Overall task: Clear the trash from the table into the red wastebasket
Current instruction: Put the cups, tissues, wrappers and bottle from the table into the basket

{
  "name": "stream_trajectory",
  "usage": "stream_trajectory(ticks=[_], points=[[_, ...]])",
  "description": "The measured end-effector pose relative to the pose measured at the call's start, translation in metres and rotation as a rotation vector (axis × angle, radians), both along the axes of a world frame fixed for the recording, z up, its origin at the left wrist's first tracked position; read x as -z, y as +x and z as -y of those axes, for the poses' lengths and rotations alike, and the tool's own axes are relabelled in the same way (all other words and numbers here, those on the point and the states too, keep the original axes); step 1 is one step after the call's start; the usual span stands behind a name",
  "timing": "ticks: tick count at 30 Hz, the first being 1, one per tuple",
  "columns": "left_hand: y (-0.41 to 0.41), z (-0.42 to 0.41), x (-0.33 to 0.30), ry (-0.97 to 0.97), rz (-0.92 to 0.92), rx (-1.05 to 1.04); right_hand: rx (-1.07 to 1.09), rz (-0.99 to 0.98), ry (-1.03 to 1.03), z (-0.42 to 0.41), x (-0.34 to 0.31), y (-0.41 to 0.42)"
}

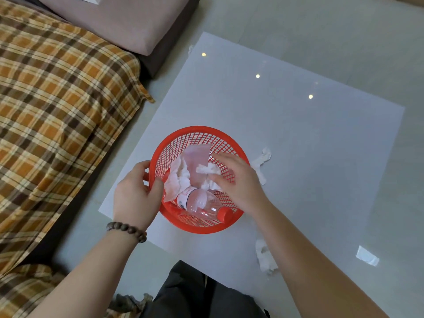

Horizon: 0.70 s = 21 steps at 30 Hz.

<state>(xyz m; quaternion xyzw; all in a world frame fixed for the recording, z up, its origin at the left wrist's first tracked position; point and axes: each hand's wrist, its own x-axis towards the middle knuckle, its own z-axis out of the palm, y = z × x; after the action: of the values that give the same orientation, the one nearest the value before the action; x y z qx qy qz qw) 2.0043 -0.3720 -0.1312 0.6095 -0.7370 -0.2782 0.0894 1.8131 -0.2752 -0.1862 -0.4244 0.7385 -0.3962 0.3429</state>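
Red wastebasket (199, 180), on table (321, 145): left hand (135, 193) grips near-left rim, steadying it. Right hand (238, 180) pinches tissue (208, 168) over its mouth, for dropping. Three tissue scraps (261, 160) remain right.

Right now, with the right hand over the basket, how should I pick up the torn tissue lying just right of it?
Pinch the tissue strip at its crumpled upper end, coming straight down from above. It lies flat on the table, so only the raised, bunched folds there give the fingers something to close on. The right hand is nearest; the left hand is steadying the red wastebasket.
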Motion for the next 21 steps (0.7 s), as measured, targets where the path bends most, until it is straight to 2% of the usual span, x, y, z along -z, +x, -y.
stream_trajectory(ticks=[4,7,9,11,14,18,21], points=[[0.003,0.001,0.0,-0.014,0.016,0.005,0.291,-0.071,-0.074,-0.012,0.033,-0.031],[0.007,0.001,0.001,-0.037,0.043,0.001,0.458,-0.178,0.041,-0.02,0.072,-0.054],[0.012,0.003,0.003,-0.041,0.066,-0.008,0.367,-0.227,0.235,-0.023,0.1,-0.067],[0.017,0.005,0.007,-0.045,0.076,-0.006,0.185,-0.295,0.445,-0.025,0.123,-0.076],[0.025,0.006,0.01,-0.056,0.078,0.009,0.006,-0.387,0.595,-0.024,0.144,-0.084],[0.033,0.005,0.013,-0.055,0.075,0.005,0.067,-0.514,0.554,-0.019,0.159,-0.081],[0.036,0.004,0.015,-0.055,0.077,-0.004,0.124,-0.477,0.505,-0.019,0.159,-0.077]])
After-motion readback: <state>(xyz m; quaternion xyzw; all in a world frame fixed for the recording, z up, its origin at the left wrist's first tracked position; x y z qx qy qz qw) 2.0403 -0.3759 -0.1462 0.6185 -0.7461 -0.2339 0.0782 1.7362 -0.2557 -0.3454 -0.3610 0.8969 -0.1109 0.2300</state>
